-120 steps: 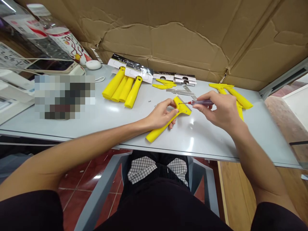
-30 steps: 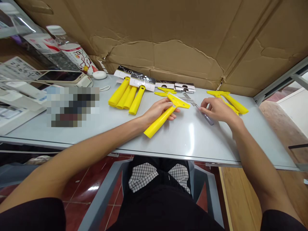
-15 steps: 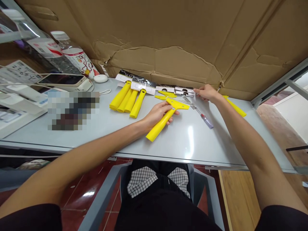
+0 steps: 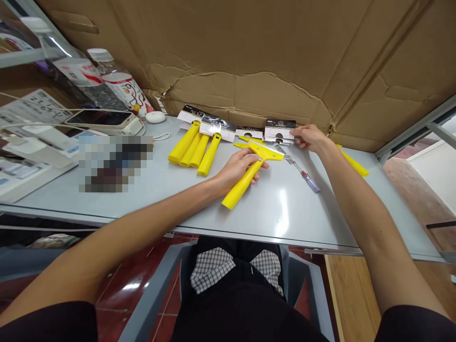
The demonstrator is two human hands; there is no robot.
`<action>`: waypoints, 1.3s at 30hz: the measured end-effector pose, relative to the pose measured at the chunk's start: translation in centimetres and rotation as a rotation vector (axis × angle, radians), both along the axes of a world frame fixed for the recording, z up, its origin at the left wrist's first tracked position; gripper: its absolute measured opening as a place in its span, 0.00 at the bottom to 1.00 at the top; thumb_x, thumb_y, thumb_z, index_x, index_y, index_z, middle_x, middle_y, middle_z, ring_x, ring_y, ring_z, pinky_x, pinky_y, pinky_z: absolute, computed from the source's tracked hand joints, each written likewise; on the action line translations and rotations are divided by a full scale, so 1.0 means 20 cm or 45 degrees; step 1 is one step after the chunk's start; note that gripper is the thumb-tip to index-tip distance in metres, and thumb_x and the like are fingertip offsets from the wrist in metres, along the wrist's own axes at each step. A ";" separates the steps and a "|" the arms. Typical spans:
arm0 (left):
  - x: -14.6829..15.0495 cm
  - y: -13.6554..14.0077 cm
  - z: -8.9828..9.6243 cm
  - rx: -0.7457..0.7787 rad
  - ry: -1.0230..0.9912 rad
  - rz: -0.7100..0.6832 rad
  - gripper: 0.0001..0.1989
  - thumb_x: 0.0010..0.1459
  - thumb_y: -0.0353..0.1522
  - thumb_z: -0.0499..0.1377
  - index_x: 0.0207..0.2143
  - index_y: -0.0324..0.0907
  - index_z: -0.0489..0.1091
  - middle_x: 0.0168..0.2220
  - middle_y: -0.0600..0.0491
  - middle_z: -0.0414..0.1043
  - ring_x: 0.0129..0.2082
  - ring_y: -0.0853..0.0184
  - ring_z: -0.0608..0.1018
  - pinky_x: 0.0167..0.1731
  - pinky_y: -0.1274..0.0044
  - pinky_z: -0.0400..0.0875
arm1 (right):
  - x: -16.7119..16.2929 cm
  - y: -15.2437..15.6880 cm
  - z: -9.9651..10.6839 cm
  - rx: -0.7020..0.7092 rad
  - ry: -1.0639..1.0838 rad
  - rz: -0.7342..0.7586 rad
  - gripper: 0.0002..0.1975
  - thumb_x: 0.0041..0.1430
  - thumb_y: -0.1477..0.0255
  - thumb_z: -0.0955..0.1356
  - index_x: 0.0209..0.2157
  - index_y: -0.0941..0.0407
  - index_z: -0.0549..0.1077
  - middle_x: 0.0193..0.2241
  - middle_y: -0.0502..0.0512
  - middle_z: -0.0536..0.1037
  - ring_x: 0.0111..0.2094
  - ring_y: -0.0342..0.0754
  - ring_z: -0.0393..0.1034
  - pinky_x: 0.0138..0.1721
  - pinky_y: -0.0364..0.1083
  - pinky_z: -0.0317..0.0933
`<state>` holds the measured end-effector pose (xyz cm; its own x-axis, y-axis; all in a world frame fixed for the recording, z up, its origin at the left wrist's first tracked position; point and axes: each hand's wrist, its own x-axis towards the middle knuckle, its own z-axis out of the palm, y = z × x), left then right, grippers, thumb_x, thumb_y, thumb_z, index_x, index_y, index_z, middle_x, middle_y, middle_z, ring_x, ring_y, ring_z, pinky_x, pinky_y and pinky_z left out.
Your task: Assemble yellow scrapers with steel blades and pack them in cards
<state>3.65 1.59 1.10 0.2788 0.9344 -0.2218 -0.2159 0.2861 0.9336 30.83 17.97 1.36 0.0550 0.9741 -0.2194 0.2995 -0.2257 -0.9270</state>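
Note:
My left hand (image 4: 235,169) is closed around a yellow scraper (image 4: 242,184), its handle slanting toward me and its wide head pointing away. At the back of the table, my right hand (image 4: 309,137) pinches the right edge of a black-and-white packaging card (image 4: 275,130), which is tilted up. Below this card, a screwdriver (image 4: 309,182) with a clear handle lies beside thin metal pieces (image 4: 285,154), partly hidden by the scraper's head. Another card (image 4: 248,132) and yellow parts (image 4: 245,139) lie behind the left hand.
Several yellow scrapers (image 4: 209,154) with cards on them lie left of my left hand. One more yellow piece (image 4: 355,163) lies beyond my right forearm. Bottles (image 4: 124,88), a phone (image 4: 101,118) and a white round case (image 4: 156,117) stand at left. Cardboard (image 4: 245,42) walls the back.
The card in my right hand has been lifted and tilted up, showing more of its face. My left hand keeps the scraper in nearly the same place; the whole view has shifted slightly.

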 end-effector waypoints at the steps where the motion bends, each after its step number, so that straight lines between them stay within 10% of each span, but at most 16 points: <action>1: 0.00 0.01 0.00 0.010 -0.005 0.006 0.07 0.68 0.30 0.57 0.48 0.42 0.69 0.39 0.46 0.83 0.19 0.70 0.76 0.19 0.76 0.69 | 0.01 -0.02 0.01 0.003 0.038 0.001 0.19 0.54 0.73 0.80 0.30 0.54 0.65 0.26 0.47 0.70 0.19 0.37 0.60 0.15 0.39 0.45; 17: -0.05 0.14 -0.02 0.164 -0.201 0.440 0.03 0.67 0.29 0.58 0.37 0.41 0.70 0.39 0.46 0.85 0.29 0.68 0.79 0.26 0.79 0.71 | 0.05 -0.56 -0.05 0.110 0.388 0.206 0.24 0.49 0.63 0.82 0.35 0.50 0.65 0.30 0.48 0.75 0.32 0.46 0.76 0.33 0.45 0.71; 24: -0.12 0.25 -0.02 0.206 -0.423 0.574 0.04 0.70 0.27 0.57 0.42 0.41 0.72 0.45 0.47 0.84 0.48 0.65 0.82 0.50 0.74 0.77 | -0.01 -0.62 -0.06 0.149 0.378 0.533 0.23 0.51 0.58 0.82 0.34 0.51 0.68 0.35 0.52 0.80 0.34 0.49 0.78 0.34 0.48 0.70; 39: -0.20 0.30 0.02 0.235 -0.499 0.721 0.08 0.73 0.29 0.56 0.50 0.45 0.72 0.46 0.50 0.85 0.47 0.65 0.80 0.46 0.75 0.75 | 0.03 -0.64 -0.04 0.252 0.145 0.797 0.15 0.49 0.63 0.82 0.29 0.53 0.76 0.32 0.52 0.85 0.37 0.48 0.79 0.44 0.49 0.69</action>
<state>-0.26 7.64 1.58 -0.2339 0.9718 -0.0291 -0.6145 -0.1245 0.7790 31.34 5.07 0.48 -0.5470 0.8371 -0.0040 0.2168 0.1370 -0.9666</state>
